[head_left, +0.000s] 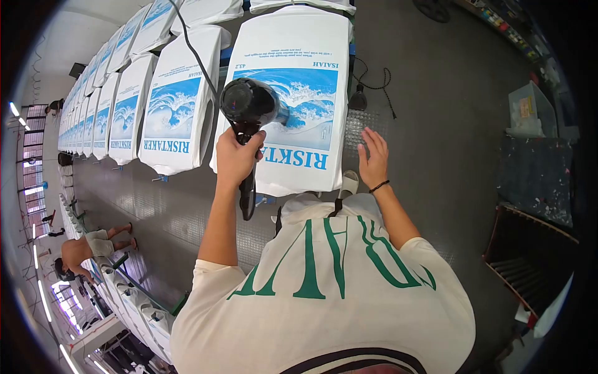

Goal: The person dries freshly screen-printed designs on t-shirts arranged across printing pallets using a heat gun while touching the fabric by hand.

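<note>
My left hand (pixel 238 157) is wrapped round the handle of a black hair dryer (pixel 249 103). Its nozzle points toward the blue wave print on a white T-shirt (pixel 283 47), which lies stretched flat on a board in front of me. The dryer hides the left part of the print. "RISKTAKER" runs along the near end of the shirt, upside down from my side. To the right of the board, my right hand (pixel 374 156) hangs in the air with fingers extended, holding nothing. A dark cord (pixel 194 53) rises from the dryer to the top of the view.
More white printed shirts (pixel 174 115) line up on boards to the left. A person (pixel 84 252) bends over another row at lower left. On the right stand a clear plastic bin (pixel 531 109) and a dark crate (pixel 529 262). A black cable (pixel 387 81) lies near the board.
</note>
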Available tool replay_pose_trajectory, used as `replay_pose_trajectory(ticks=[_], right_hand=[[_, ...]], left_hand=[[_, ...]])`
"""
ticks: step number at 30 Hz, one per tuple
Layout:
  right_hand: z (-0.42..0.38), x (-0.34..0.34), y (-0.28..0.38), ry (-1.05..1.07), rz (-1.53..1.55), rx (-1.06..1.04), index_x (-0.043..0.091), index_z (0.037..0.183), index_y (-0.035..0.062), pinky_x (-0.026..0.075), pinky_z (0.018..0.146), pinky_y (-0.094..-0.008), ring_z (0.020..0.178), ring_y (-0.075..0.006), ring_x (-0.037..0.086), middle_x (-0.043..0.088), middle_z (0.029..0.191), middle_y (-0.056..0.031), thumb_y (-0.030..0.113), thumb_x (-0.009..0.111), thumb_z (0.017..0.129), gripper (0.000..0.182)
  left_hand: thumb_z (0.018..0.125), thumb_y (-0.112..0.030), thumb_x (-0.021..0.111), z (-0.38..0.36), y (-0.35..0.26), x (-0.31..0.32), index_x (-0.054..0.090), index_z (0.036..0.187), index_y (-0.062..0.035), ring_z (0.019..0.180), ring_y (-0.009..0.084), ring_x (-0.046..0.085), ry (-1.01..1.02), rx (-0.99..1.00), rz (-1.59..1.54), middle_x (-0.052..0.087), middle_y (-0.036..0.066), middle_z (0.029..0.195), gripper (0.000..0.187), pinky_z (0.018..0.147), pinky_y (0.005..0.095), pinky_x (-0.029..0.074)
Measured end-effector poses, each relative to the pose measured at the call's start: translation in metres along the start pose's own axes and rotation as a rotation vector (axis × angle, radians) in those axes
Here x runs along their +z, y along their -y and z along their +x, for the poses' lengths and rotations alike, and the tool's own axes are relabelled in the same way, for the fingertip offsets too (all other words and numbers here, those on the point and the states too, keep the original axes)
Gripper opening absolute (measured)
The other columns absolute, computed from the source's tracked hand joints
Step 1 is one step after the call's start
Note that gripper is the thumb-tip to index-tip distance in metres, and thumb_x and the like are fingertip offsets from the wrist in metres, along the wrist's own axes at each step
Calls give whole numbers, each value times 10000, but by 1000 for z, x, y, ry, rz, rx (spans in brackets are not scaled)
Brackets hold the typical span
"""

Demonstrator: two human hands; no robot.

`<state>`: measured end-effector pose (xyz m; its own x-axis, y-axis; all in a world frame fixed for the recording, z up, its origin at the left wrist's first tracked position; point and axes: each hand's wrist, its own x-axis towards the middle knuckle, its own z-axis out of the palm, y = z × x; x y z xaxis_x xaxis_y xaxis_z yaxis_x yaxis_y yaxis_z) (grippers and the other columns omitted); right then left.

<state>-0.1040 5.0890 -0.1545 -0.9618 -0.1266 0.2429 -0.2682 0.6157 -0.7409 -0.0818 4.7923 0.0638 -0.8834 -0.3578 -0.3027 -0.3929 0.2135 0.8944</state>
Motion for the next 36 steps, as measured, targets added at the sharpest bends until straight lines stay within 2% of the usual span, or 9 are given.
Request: replay_pose_trajectory(ticks=[1, 5, 6, 9, 15, 21, 24, 30, 36], right_hand=[[3, 1, 2, -11, 3, 12, 594, 1317, 62, 303, 1122, -452, 1339, -321, 419, 523, 1427, -76, 242, 548, 981, 384], [5, 9, 7, -32, -8, 34, 595, 1313, 58, 301, 1122, -455, 1341, -319, 417, 527, 1425, -71, 235, 555, 976, 383], [5, 9, 9, -37, -5, 33, 596, 1311, 57, 300, 1122, -458, 1340, -322, 416, 528, 1424, -73, 229, 556, 974, 381], [7, 10, 13, -63, -14, 32, 598, 1307, 54, 298, 1122, -464, 1339, -328, 413, 530, 1421, -76, 215, 560, 969, 376], [11, 17, 19, -102, -15, 40, 606, 1294, 55, 301, 1118, -467, 1327, -334, 416, 538, 1403, -82, 196, 564, 961, 363], [18, 14, 22, -121, -18, 43, 616, 1279, 56, 302, 1114, -469, 1320, -333, 414, 533, 1401, -78, 201, 565, 958, 356], [22, 15, 25, -114, -18, 35, 623, 1273, 57, 300, 1114, -471, 1329, -333, 401, 530, 1405, -75, 202, 569, 955, 353], [26, 22, 26, -111, -53, -4, 641, 1255, 82, 306, 1123, -460, 1324, -349, 408, 540, 1400, -74, 182, 591, 940, 334], [30, 29, 31, -45, -61, -4, 640, 1256, 81, 304, 1123, -466, 1328, -353, 393, 527, 1410, -75, 178, 592, 935, 339]], left_hand=[[854, -127, 708, 5, -1, -1, 604, 910, 14, 539, 120, 585, -9, 29, 80, 631, 61, 699, 184, 508, 254, 464], [851, -118, 709, 21, -9, -8, 598, 920, 15, 529, 126, 580, 33, -46, -33, 621, 64, 691, 186, 503, 257, 459], [852, -117, 708, 27, -4, -8, 600, 928, 14, 519, 128, 576, -1, 28, 42, 620, 67, 689, 186, 495, 259, 455], [853, -119, 709, 40, -4, -11, 603, 933, 14, 518, 128, 578, 7, 43, 144, 620, 66, 688, 188, 489, 259, 451], [852, -131, 714, 45, -21, 28, 617, 912, 30, 528, 124, 591, 215, 21, -83, 632, 70, 694, 197, 495, 258, 469], [841, -153, 720, 68, -36, 48, 621, 887, 43, 527, 131, 620, 141, 137, 118, 652, 74, 680, 224, 487, 258, 479], [843, -153, 714, 80, -48, 59, 608, 875, 46, 522, 138, 613, 227, 79, -30, 644, 83, 672, 228, 489, 246, 478], [831, -144, 718, 102, -56, 66, 606, 881, 52, 527, 136, 619, 123, 137, 59, 644, 95, 664, 231, 485, 260, 497], [851, -168, 718, 112, -57, 59, 619, 912, 35, 553, 132, 609, 206, 87, -7, 657, 94, 724, 234, 510, 257, 493]])
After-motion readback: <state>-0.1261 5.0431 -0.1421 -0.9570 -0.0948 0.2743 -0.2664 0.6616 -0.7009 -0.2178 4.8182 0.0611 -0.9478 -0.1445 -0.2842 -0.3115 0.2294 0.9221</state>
